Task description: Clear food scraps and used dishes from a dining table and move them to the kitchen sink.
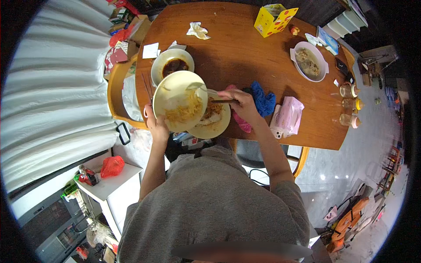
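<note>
My left hand grips the rim of a pale plate with shredded yellow food on it, raised and tilted. Beneath its right side, a second pale plate with brown food scraps lies near the table edge. My right hand holds a spoon and dark chopsticks that point left over the plates. Just behind the raised plate, a white bowl contains dark brown sauce. Chopsticks lie left of that plate. Blue cloth and pink cloth are beside my right hand.
On the wooden table are a tissue pack, a phone, a handled bowl of soup, several small bottles, a yellow box and crumpled tissue. Chairs stand at the left and near edges.
</note>
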### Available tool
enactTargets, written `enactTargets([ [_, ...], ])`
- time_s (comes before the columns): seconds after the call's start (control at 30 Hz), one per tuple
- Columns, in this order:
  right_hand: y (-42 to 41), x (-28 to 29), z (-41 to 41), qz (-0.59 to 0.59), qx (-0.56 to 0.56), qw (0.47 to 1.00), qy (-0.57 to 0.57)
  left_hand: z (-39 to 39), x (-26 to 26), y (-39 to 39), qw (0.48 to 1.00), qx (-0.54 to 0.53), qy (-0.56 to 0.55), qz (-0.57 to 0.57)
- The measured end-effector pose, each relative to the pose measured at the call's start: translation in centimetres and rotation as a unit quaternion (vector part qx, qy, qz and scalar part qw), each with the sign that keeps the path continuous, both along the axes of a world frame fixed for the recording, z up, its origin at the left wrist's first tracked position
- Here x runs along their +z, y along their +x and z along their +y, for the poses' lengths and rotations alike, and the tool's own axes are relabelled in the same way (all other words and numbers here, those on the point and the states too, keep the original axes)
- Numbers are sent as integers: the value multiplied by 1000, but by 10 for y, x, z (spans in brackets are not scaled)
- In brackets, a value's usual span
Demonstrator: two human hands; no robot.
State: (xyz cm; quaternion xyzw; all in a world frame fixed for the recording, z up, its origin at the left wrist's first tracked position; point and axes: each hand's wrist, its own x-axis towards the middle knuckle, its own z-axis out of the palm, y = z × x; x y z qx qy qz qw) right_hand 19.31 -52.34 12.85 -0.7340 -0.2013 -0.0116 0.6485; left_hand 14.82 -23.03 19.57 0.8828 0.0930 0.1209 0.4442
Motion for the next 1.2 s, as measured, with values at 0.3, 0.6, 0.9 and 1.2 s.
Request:
enactTargets([
  [0.3, -27, -2, -17, 109, 117, 986, -37, 9, -32, 3, 992, 56, -71, -83],
  [0.6, 20, 14, 32, -17, 132, 990, 49, -2, -22, 9, 991, 7, -113, -72],
  [0.9, 2, 23, -17, 58, 211, 971, -94, 8, -21, 8, 995, -36, 1, -88],
  [1.2, 11, 27, 3, 81, 136, 987, -32, 11, -32, 5, 989, -73, -11, -128],
])
